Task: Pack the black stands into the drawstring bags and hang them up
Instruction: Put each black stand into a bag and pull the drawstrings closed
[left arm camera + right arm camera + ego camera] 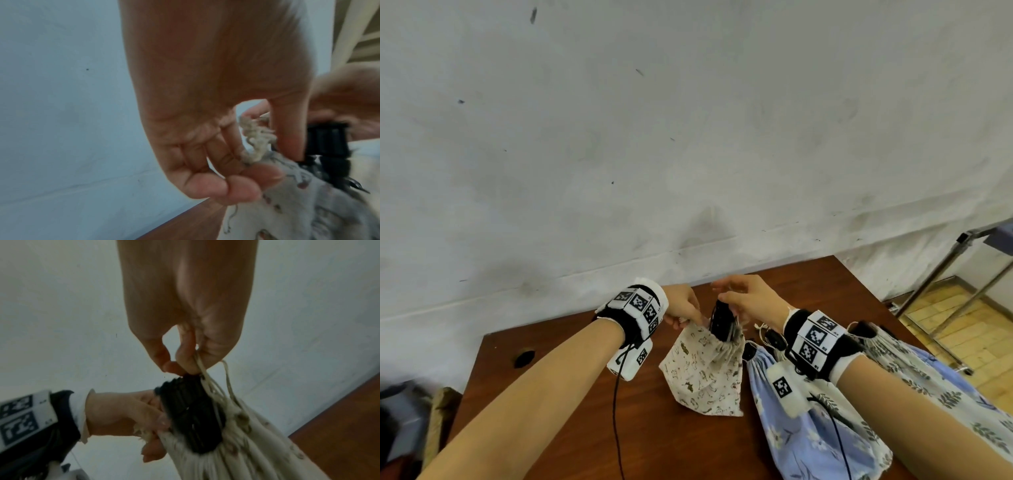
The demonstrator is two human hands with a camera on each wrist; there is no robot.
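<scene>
Both forearms bare, no sleeves. Left wrist (635, 313): black band over white cuff, white blocks on top with black square-code markers; a white camera box (630, 359) hangs under it, one marker on its side, thin black cable (615, 411) running back toward the near edge. Right wrist (820, 342): same black band, white cuff, marker blocks, white box (787, 390) with one marker, black cable (839, 442).

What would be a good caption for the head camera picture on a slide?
Left hand holds a cream patterned drawstring bag open while the right hand lowers a black stand in.
</scene>
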